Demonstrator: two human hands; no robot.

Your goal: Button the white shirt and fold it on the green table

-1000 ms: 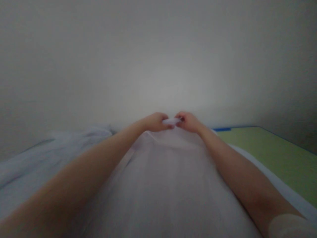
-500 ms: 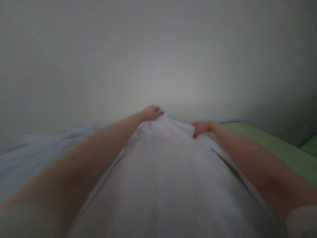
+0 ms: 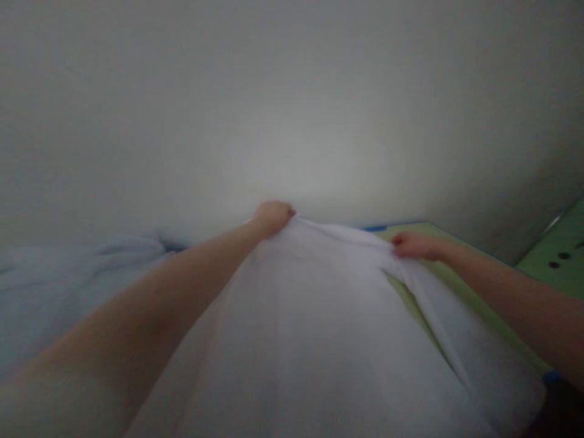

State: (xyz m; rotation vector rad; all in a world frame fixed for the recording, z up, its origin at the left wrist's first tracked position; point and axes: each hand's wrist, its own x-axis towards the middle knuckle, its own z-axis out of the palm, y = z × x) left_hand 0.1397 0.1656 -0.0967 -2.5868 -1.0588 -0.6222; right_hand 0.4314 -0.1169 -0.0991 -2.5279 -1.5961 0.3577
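Note:
A white garment, seemingly with a sleeve down its right side, is stretched out in front of me and fills the lower middle of the head view. My left hand is closed on its far edge, left of the middle. Farther right, my right hand pinches the same edge near the top of the sleeve-like strip. Between that strip and the main part, a narrow gap shows the green surface below. The fingertips are blurred, and the garment's near end runs out of view.
Under the garment lies a green surface with a blue edge. Pale crumpled cloth is heaped at the left. A plain grey wall rises behind. At the far right is another green panel with dark round spots.
My right hand has moved right, farther from the left, spreading the garment's far edge wider. The gap beside the sleeve-like strip shows more clearly. More of the right-hand green panel is visible.

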